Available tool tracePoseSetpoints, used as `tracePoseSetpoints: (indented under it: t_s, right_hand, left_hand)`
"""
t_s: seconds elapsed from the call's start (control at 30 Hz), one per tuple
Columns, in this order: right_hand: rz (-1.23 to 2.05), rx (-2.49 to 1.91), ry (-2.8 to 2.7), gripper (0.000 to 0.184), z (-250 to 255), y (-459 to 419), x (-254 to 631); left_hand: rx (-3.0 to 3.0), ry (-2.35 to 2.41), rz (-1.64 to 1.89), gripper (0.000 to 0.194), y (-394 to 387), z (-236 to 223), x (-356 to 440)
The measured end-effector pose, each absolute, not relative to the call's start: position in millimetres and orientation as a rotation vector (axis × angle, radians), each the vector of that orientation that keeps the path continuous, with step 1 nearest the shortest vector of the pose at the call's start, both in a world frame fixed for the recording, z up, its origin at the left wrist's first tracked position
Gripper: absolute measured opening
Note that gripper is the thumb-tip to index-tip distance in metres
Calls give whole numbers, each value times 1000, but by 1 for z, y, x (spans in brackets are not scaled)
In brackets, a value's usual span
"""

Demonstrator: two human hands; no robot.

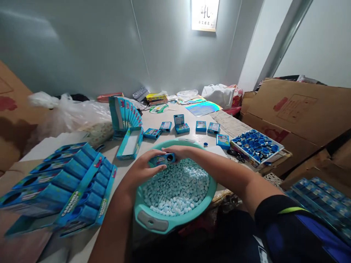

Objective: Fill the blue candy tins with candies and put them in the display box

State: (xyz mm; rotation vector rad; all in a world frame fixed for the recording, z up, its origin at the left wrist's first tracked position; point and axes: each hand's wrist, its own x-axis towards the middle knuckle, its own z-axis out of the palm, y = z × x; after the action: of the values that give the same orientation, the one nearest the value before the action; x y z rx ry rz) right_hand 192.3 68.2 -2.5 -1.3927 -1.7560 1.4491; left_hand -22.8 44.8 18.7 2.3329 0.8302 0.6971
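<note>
The left hand (pixel 144 170) and right hand (pixel 179 152) seem clenched, fingers (pixel 158 164) wrapped on a small blue box (pixel 162 159).

Blue box (pixel 161 159) — teal basin (pixel 211 191), pale blue-and-white pellets (pixel 175 190).

White work table (pixel 161 122) carries a teal plastic basin (pixel 145 215), stacked blue cardboard display boxes (pixel 55 182), an open blue carton (pixel 130 144), small blue boxes (pixel 201 126), a tray of blue caps (pixel 244 155), and a holographic sheet (pixel 203 108) at the far end.
</note>
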Motion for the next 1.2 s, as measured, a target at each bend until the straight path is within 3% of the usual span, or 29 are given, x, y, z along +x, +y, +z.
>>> tracePoseSetpoints:
  t_s: [0.1,0.27,0.47,0.6,0.7,0.93,1.2]
  right_hand:
    - [1367,-1601,-1805,38,-4,69,196]
    - [1056,-1847,-2235,18,1,68,209]
    - [931,-1874,-2455,24,-3,61,212]
    - [898,-1899,-2609,38,-1,57,206]
    - [910,-1899,-2645,45,1,53,201]
    - [1007,-1747,-2482,43,-3,37,189]
    - [921,-1619,-2873,60,-2,30,176]
  left_hand:
    - [2248,922,626,50,41,20,-20]
    - [2122,1076,546,53,43,12,-17]
    - [1968,1163,781,67,46,3,-17]
    - [1816,1133,885,90,46,2,-17]
    - [1812,1131,880,96,46,1,-17]
    - [1968,1109,700,78,50,-2,-21]
    - [2048,1179,632,65,43,2,-21]
